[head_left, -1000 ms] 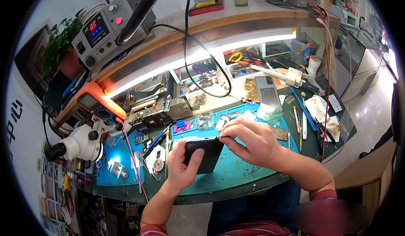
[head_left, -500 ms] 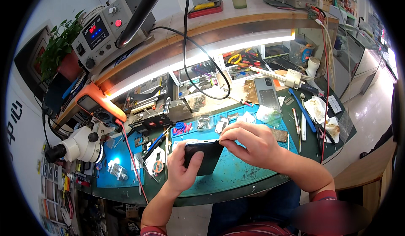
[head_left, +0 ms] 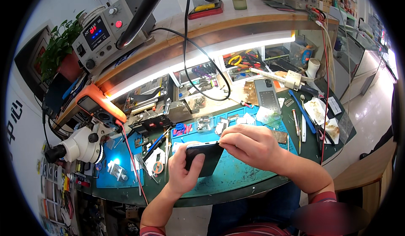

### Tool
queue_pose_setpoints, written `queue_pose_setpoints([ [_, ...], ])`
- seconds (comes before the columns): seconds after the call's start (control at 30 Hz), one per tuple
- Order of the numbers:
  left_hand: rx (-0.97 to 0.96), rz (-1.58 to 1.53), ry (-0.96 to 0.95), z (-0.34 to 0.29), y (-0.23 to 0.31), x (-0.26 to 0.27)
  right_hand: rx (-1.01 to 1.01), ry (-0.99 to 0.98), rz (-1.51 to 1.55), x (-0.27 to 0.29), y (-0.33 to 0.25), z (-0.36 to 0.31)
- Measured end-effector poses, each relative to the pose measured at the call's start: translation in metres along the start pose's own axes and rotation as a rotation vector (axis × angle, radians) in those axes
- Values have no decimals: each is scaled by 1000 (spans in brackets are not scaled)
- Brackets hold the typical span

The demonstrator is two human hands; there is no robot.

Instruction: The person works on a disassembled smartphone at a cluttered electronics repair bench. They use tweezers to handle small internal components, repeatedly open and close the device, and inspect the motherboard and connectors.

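From where I watch, I have the dark phone (head_left: pixel 209 162) over the blue mat (head_left: pixel 249 170), tilted so that its light-coloured edge faces up toward my camera and its dark face turns toward the wearer. I cannot tell whether its lower end touches the mat. My left hand (head_left: pixel 184 170) grips it by the left side, with the thumb laid across the dark face and the other fingers behind. My right hand (head_left: pixel 253 145) is at the opposite corner of that upper edge, thumb and forefinger pressed together right against it; whether they pinch something fine I cannot tell, as the spot is too small for me.

Just beyond the hands, along the mat's far side, I see a small clear box (head_left: pixel 204 123) of parts. To the left on the dark green tabletop (head_left: pixel 190 201) lie an orange-centred spool (head_left: pixel 158 167) and, further out, a small clear bottle (head_left: pixel 118 170) beside a bright glow. A white microscope (head_left: pixel 80 145) stands at the left, with an orange multimeter (head_left: pixel 99 105) leaning behind it. On the right, a grey phone (head_left: pixel 266 95) lies past the mat, and a long blue tool (head_left: pixel 304 113) rests near some stained white pads (head_left: pixel 316 109). A bright light strip (head_left: pixel 202 55) runs under the shelf (head_left: pixel 168 44).
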State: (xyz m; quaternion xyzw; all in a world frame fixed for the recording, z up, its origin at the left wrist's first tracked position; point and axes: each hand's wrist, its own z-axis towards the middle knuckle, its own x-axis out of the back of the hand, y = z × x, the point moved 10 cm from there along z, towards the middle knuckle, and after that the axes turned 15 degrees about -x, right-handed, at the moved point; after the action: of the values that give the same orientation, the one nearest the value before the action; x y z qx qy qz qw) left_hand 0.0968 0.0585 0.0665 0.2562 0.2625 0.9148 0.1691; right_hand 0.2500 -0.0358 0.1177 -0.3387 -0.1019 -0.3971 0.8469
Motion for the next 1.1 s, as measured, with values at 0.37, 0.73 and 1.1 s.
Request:
queue_pose_setpoints([
  [0.37, -60, 61, -33, 5, 10, -3, 108, -3, -42, 3, -8, -1],
  [0.73, -107, 113, -15, 7, 19, -2, 320, 129, -280, -6, -33, -17],
  [1.1, -43, 130, 153, -7, 34, 0, -111, 36, 32, -5, -25, -6],
])
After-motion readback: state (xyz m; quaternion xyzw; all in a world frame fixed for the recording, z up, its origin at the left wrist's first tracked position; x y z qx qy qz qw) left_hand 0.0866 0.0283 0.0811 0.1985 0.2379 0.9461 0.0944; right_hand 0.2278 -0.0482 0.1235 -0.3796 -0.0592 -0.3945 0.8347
